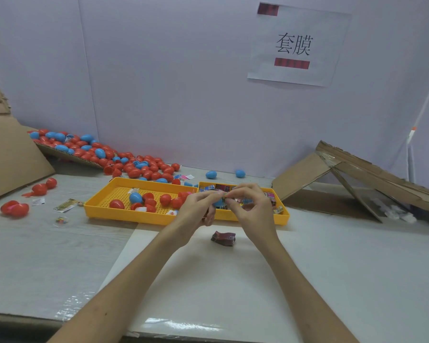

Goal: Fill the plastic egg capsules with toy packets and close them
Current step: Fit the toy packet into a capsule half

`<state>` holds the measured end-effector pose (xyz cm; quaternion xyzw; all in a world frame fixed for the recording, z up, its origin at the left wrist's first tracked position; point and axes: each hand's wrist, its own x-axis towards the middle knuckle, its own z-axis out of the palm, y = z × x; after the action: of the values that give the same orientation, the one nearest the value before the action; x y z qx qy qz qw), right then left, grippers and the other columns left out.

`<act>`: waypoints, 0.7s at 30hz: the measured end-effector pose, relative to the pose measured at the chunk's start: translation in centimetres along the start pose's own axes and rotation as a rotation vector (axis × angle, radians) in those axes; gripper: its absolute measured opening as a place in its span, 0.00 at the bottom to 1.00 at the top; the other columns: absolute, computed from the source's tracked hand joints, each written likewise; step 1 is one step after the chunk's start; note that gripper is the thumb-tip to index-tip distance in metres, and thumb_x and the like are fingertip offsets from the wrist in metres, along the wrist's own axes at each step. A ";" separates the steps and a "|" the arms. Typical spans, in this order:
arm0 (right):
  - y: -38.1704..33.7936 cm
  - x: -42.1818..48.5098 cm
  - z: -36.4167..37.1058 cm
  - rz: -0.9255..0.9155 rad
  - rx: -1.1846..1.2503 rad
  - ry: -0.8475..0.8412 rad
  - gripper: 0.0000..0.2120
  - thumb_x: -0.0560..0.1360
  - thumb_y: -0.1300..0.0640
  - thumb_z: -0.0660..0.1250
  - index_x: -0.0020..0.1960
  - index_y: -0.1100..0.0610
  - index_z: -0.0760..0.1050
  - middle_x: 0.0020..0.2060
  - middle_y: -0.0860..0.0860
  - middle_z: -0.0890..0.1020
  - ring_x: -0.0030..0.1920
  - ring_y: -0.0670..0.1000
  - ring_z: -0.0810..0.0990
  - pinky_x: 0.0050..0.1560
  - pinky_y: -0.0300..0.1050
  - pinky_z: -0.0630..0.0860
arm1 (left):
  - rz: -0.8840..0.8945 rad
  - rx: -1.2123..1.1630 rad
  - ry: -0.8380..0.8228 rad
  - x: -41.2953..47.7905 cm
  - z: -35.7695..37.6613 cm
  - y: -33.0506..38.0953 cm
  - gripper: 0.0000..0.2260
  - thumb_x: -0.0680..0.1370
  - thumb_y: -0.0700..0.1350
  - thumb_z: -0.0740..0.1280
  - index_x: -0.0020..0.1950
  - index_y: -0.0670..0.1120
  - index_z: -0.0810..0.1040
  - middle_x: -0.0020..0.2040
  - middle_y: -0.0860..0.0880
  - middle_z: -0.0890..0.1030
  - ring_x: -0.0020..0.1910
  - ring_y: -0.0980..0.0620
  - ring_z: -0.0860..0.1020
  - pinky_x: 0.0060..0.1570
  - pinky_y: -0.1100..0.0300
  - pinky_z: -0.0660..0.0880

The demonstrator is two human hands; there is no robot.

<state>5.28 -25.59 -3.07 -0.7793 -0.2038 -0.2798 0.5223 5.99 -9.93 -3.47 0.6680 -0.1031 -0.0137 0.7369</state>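
My left hand (200, 206) and my right hand (251, 206) meet above the front edge of the yellow trays. Between their fingertips they pinch a small toy packet (224, 195) over a blue egg capsule (218, 203), which sits mostly hidden in my left hand's curled fingers. The left yellow tray (104, 201) holds several red and blue capsule halves. Colourful toy packets fill the right yellow tray (281, 215). A dark folded packet (223, 238) lies on the white sheet just below my hands.
A large heap of red and blue eggs (104, 154) spills down a cardboard ramp at the back left. Loose red eggs (15, 208) and packets (66, 205) lie at the left. A cardboard ramp (357, 174) stands at the right. Two blue eggs (240, 173) rest by the wall.
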 end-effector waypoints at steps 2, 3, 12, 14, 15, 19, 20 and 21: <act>0.0 0.0 0.0 -0.015 0.000 -0.009 0.04 0.73 0.61 0.76 0.47 0.55 0.85 0.49 0.49 0.81 0.52 0.42 0.79 0.41 0.30 0.74 | 0.006 0.015 0.001 0.0 0.0 0.0 0.07 0.82 0.50 0.66 0.55 0.50 0.82 0.26 0.49 0.68 0.26 0.56 0.67 0.27 0.64 0.67; 0.0 0.0 0.1 -0.022 -0.003 -0.012 0.04 0.73 0.61 0.76 0.48 0.55 0.85 0.49 0.48 0.81 0.52 0.42 0.79 0.41 0.31 0.74 | 0.005 0.019 0.003 0.1 0.0 -0.1 0.07 0.82 0.50 0.66 0.56 0.51 0.82 0.25 0.49 0.69 0.26 0.56 0.67 0.27 0.65 0.67; 0.1 0.1 -0.2 0.112 0.126 -0.073 0.16 0.73 0.58 0.76 0.59 0.48 0.79 0.52 0.42 0.83 0.55 0.39 0.80 0.48 0.33 0.77 | -0.074 -0.103 -0.025 0.7 -0.2 -0.5 0.13 0.83 0.52 0.65 0.54 0.41 0.80 0.28 0.48 0.72 0.26 0.54 0.69 0.28 0.64 0.70; 0.1 0.1 -0.2 0.105 0.122 -0.078 0.16 0.73 0.59 0.76 0.59 0.48 0.79 0.52 0.41 0.82 0.55 0.38 0.79 0.47 0.31 0.77 | -0.085 -0.114 -0.038 0.8 -0.3 -0.5 0.14 0.83 0.53 0.65 0.56 0.42 0.80 0.28 0.48 0.72 0.26 0.55 0.69 0.28 0.64 0.70; 0.1 0.1 -0.2 0.103 0.121 -0.078 0.16 0.73 0.59 0.76 0.58 0.47 0.79 0.52 0.41 0.82 0.55 0.37 0.79 0.47 0.31 0.76 | -0.084 -0.112 -0.055 0.8 -0.3 -0.5 0.14 0.83 0.53 0.64 0.57 0.43 0.80 0.29 0.48 0.71 0.26 0.55 0.69 0.28 0.64 0.70; 0.0 0.1 -0.2 0.123 0.157 -0.091 0.18 0.73 0.59 0.76 0.59 0.45 0.78 0.53 0.44 0.83 0.55 0.40 0.81 0.49 0.32 0.77 | -0.072 -0.104 -0.132 0.4 -0.3 -0.4 0.15 0.84 0.55 0.62 0.60 0.45 0.79 0.30 0.48 0.70 0.28 0.56 0.69 0.29 0.64 0.70; 0.0 0.1 -0.2 0.130 0.176 -0.105 0.18 0.73 0.59 0.76 0.60 0.46 0.78 0.53 0.45 0.84 0.55 0.42 0.82 0.49 0.33 0.77 | -0.074 -0.100 -0.147 0.3 -0.3 -0.3 0.15 0.84 0.55 0.61 0.60 0.45 0.78 0.30 0.48 0.70 0.28 0.56 0.69 0.30 0.64 0.69; -0.1 0.2 -0.3 0.132 0.194 -0.118 0.19 0.74 0.59 0.76 0.61 0.47 0.78 0.53 0.46 0.84 0.54 0.43 0.82 0.50 0.34 0.78 | -0.075 -0.095 -0.161 0.2 -0.3 -0.2 0.15 0.85 0.55 0.59 0.60 0.45 0.77 0.30 0.49 0.70 0.28 0.56 0.69 0.31 0.64 0.69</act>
<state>5.31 -25.80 -2.86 -0.7519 -0.2086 -0.1772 0.5997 6.29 -9.71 -3.68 0.6323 -0.1359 -0.0999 0.7562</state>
